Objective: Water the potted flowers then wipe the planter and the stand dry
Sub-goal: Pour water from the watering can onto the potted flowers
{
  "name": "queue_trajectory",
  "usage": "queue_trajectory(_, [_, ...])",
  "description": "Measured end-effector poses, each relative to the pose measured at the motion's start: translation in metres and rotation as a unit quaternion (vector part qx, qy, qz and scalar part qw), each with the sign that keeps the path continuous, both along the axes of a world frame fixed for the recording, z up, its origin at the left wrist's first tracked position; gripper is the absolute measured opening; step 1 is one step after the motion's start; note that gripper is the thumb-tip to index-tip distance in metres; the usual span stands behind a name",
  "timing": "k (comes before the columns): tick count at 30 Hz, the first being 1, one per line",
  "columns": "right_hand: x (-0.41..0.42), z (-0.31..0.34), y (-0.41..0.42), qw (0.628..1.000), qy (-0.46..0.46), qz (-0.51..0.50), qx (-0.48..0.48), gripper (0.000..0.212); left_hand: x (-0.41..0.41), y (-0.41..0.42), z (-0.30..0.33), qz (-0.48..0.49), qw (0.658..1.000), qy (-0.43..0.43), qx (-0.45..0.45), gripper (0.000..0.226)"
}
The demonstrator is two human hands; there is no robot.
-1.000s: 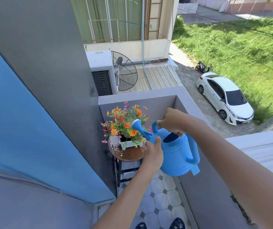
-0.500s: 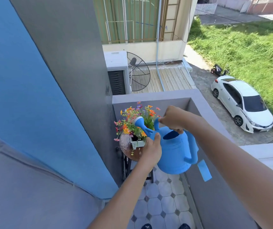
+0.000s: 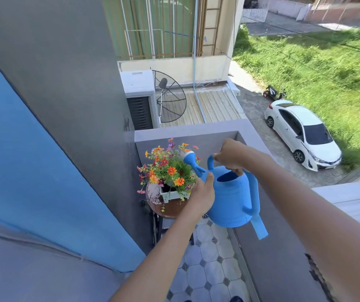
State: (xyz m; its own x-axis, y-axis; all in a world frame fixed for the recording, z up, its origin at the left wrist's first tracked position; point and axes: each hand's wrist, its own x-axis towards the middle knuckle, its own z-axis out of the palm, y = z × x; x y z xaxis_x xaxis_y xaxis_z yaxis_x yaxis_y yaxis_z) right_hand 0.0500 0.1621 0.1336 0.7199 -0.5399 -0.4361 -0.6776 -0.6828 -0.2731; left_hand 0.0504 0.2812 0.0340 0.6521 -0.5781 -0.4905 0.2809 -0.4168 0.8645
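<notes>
A blue watering can (image 3: 231, 199) hangs in the air over the balcony floor, its rose-tipped spout (image 3: 191, 159) raised among the orange and red flowers (image 3: 167, 168). My right hand (image 3: 230, 154) grips the can's top handle. My left hand (image 3: 203, 194) cups the can's side by the base of the spout. The flowers grow in a small white planter (image 3: 173, 195) that sits on a round brown stand (image 3: 170, 209) in the balcony corner. A blue tag (image 3: 259, 228) dangles from the can's rear handle.
A grey wall (image 3: 76, 105) and a blue wall (image 3: 33, 182) close the left side. A grey parapet (image 3: 196, 131) runs behind and to the right of the stand. Octagonal floor tiles (image 3: 209, 267) lie below. Beyond are an air-conditioner unit (image 3: 139, 99), a dish antenna (image 3: 171, 97) and a white car (image 3: 303, 134).
The can has levelled out and the spout tip has risen from pointing down into the flowers. Both hands keep their hold. The view shifted slightly.
</notes>
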Motion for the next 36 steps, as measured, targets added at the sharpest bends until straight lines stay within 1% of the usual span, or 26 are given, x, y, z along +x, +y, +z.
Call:
queue_trajectory(2, [-0.004,-0.001,-0.004,1.000,0.000,-0.013,0.003,0.032,-0.004,-0.002,0.001,-0.010,1.000,0.002,0.006,0.080])
queue_trajectory(5, [-0.012,-0.004,-0.008,1.000,-0.003,-0.018,0.022,0.026,-0.010,-0.006,-0.008,-0.012,0.999,-0.022,0.029,0.084])
queue_trajectory(6, [-0.016,-0.006,-0.009,1.000,-0.009,-0.007,0.025,0.028,-0.011,-0.008,-0.013,-0.010,0.999,-0.033,0.033,0.082])
queue_trajectory(8, [-0.024,-0.013,-0.016,0.998,-0.030,0.000,0.046,0.038,-0.013,-0.010,-0.022,-0.007,0.999,-0.035,0.031,0.071])
queue_trajectory(11, [-0.035,-0.028,-0.023,0.993,-0.050,-0.014,0.103,0.037,-0.016,-0.012,-0.029,0.001,0.998,-0.054,0.035,0.062])
queue_trajectory(14, [-0.052,-0.043,-0.030,0.974,-0.108,-0.067,0.186,0.038,-0.015,-0.018,-0.035,0.003,0.995,-0.092,0.046,0.051])
queue_trajectory(17, [-0.081,-0.060,-0.051,0.933,-0.174,-0.164,0.268,0.033,-0.022,-0.043,-0.039,-0.047,0.991,-0.121,0.041,0.052])
queue_trajectory(19, [-0.089,-0.065,-0.051,0.907,-0.213,-0.202,0.301,0.028,-0.019,-0.047,-0.039,-0.072,0.989,-0.125,0.024,0.046])
queue_trajectory(20, [-0.089,-0.067,-0.047,0.896,-0.231,-0.212,0.314,0.025,-0.016,-0.048,-0.038,-0.075,0.989,-0.127,0.013,0.044])
queue_trajectory(23, [-0.093,-0.073,-0.042,0.858,-0.284,-0.255,0.344,0.019,-0.008,-0.055,-0.044,-0.081,0.984,-0.159,-0.001,0.050])
queue_trajectory(25, [-0.108,-0.078,-0.053,0.820,-0.324,-0.316,0.350,0.018,-0.015,-0.079,-0.052,-0.100,0.981,-0.165,0.005,0.054])
queue_trajectory(27, [-0.123,-0.083,-0.066,0.768,-0.364,-0.385,0.361,0.012,-0.025,-0.104,-0.058,-0.122,0.979,-0.161,0.019,0.053])
queue_trajectory(29, [-0.136,-0.084,-0.081,0.713,-0.394,-0.442,0.375,0.008,-0.037,-0.128,-0.063,-0.156,0.975,-0.157,0.014,0.049])
queue_trajectory(30, [-0.142,-0.085,-0.088,0.692,-0.403,-0.464,0.379,0.007,-0.042,-0.139,-0.066,-0.177,0.973,-0.150,0.009,0.048])
queue_trajectory(32, [-0.154,-0.087,-0.104,0.661,-0.417,-0.495,0.379,0.007,-0.054,-0.163,-0.072,-0.221,0.967,-0.129,-0.003,0.045])
queue_trajectory(34, [-0.166,-0.092,-0.122,0.636,-0.430,-0.521,0.374,0.007,-0.063,-0.188,-0.076,-0.248,0.964,-0.095,-0.018,0.035])
queue_trajectory(36, [-0.178,-0.099,-0.140,0.630,-0.428,-0.538,0.362,0.012,-0.070,-0.213,-0.081,-0.273,0.959,-0.074,-0.031,0.032])
